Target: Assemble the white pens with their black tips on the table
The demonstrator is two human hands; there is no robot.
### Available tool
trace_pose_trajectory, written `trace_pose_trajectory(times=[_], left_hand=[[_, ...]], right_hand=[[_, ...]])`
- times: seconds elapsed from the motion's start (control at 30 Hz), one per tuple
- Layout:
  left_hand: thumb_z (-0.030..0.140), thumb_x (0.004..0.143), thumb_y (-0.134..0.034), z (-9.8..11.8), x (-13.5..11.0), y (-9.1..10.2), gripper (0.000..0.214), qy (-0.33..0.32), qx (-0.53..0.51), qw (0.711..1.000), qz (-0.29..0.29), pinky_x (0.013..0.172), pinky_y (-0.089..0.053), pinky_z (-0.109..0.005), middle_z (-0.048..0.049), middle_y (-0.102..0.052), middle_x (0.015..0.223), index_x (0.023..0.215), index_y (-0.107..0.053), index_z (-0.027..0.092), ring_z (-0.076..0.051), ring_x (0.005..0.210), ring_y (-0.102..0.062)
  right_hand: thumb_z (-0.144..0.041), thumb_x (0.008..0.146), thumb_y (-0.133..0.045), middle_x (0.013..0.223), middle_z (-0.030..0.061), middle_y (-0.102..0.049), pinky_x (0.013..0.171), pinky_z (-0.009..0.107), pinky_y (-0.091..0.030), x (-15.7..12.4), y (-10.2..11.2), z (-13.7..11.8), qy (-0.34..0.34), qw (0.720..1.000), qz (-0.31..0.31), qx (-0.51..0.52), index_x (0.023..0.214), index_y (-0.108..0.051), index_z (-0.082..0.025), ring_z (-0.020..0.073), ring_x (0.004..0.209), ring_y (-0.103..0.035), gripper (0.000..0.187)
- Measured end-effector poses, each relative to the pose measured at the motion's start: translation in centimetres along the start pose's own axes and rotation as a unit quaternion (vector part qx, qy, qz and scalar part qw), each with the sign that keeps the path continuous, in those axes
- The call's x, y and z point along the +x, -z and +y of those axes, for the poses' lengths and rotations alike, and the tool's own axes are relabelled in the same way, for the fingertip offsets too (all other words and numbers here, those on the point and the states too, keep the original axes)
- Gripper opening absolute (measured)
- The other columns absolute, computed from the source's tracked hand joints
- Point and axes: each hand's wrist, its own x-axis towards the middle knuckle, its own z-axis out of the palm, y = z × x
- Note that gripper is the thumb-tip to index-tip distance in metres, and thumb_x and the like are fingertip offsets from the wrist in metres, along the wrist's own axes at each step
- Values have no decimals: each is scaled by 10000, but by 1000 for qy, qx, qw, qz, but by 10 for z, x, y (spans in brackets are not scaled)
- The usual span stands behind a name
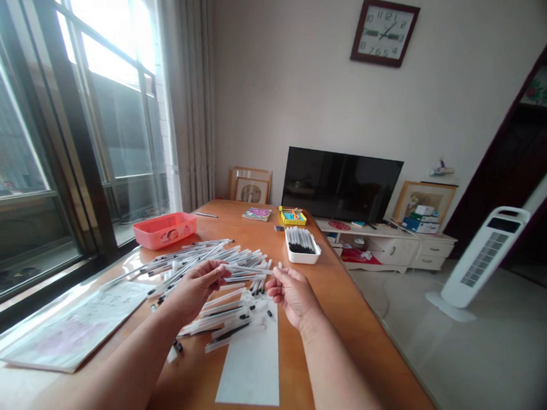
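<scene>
A slim, pale pen (250, 269) lies level between my two hands above the table. My left hand (205, 282) pinches its left end, and my right hand (292, 292) closes finger and thumb on its right end. Below and behind them spreads a loose pile of pens (195, 256) with clear barrels and dark tips. Nearer me, more clear and black pen parts (228, 314) lie partly on a white sheet of paper (249, 378), with small black caps (269, 313) among them. Beyond my right hand, a white tray (315, 255) holds a bundle of upright-leaning pens.
A red plastic basket (159, 231) stands at the table's left edge by the window. An open notebook or paper pad (77, 329) lies left of my left forearm. Farther back are a yellow box (293, 217) and a colourful booklet (256, 214). The table's right edge (364, 305) borders the floor.
</scene>
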Motion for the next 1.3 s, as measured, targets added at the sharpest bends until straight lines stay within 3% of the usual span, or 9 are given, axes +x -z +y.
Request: trace_pose_trajectory(times=[0.2,0.33,0.5,0.73,0.97,1.03,1.1,1.2,1.3], left_hand=[[439,769,-744,2,-5,-7,332,11,-15,999,-49,690,-442,-266,-41,-696,874,942,-624,182,-125,705,-573],[459,793,-709,5,-11,-17,319,12,53,995,-88,678,-432,-271,-35,-685,834,921,-608,184,-128,675,-543],[534,847,-630,3,-16,-29,347,-44,152,980,-120,676,-431,-267,-19,-631,805,904,-582,194,-143,707,-536],[474,957,-465,-1,-19,-33,289,-173,372,908,-90,644,-395,-280,-17,-618,751,855,-562,221,-172,686,-546],[449,991,-374,6,-23,-34,322,-205,476,853,-54,657,-383,-293,-30,-624,737,810,-537,238,-193,677,-574],[478,992,-362,4,-23,-34,372,-192,462,865,-50,637,-374,-292,-18,-598,683,750,-505,236,-182,629,-548],[520,987,-356,2,-22,-35,413,-161,411,896,-55,617,-374,-288,-7,-584,641,734,-511,233,-173,595,-534],[592,961,-362,4,-23,-39,468,-76,301,948,-72,567,-368,-280,10,-547,567,739,-542,222,-158,530,-490],[637,923,-408,9,-25,-40,498,10,203,974,-96,516,-326,-265,23,-505,511,706,-537,208,-136,477,-422]], right_hand=[[-415,723,-834,656,17,-677,408,134,-378,-4,-10,1,-26,996,-25,80,852,-583,-175,76,487,-573,370],[-366,695,-856,640,-14,-642,420,137,-375,-7,-18,2,-10,988,-28,154,846,-614,-168,57,486,-533,347],[-444,694,-847,670,-12,-652,426,143,-390,-9,-26,10,49,996,24,72,891,-668,-150,57,495,-550,397],[-513,737,-806,746,50,-697,498,178,-511,-8,-27,15,35,997,11,64,872,-660,-142,133,638,-684,421],[-480,762,-807,692,34,-676,514,189,-544,-11,-28,11,43,995,12,87,863,-653,-147,126,603,-672,381],[-456,776,-800,688,35,-675,526,193,-554,-12,-28,10,46,995,7,87,860,-655,-140,128,601,-675,357],[-435,783,-796,692,32,-673,526,194,-559,-13,-28,9,52,995,5,90,859,-657,-134,126,594,-674,340],[-422,777,-802,712,31,-676,525,193,-564,-14,-29,7,56,994,-1,92,862,-655,-130,124,586,-675,338],[-429,764,-812,728,32,-683,531,195,-571,-16,-30,6,57,994,-13,91,860,-646,-131,128,593,-682,354]])
